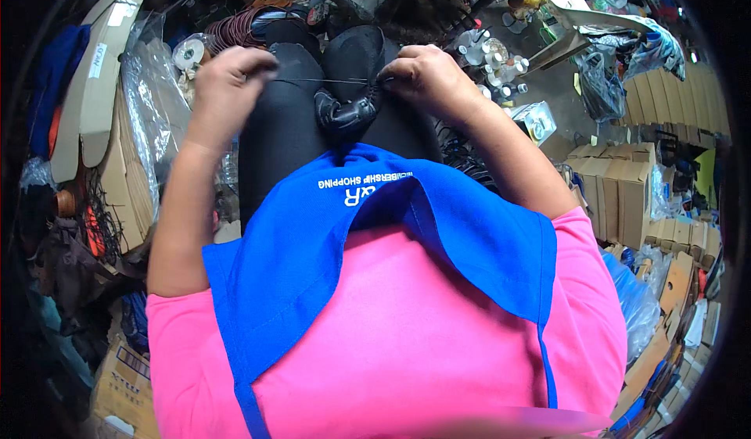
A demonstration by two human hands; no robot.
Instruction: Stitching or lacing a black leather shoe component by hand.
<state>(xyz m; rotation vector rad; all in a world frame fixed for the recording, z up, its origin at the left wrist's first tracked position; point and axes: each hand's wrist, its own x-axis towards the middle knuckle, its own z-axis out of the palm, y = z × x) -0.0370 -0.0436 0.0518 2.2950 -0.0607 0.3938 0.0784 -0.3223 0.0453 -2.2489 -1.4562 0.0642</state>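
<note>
A thin thread (328,81) runs taut between my two hands, above my black-trousered thighs. My left hand (231,87), smeared a little by motion, is closed in a pinch on the thread's left end. My right hand (426,79) pinches the other side of the thread, its fingertips close to a dark edge by my right knee. Between my thighs rests what looks like a black leather shoe (348,116), shiny and creased, partly lost against the dark trousers. Whether my right fingertips touch it, I cannot tell. A blue apron (313,236) covers part of my lap.
Several small bottles (493,60) stand on the floor beyond my right hand. A white spool (188,53) and clear plastic sheeting (152,103) lie beside my left hand. Flat cardboard pieces (98,71) lean at the left. Cardboard boxes (626,189) are stacked at the right.
</note>
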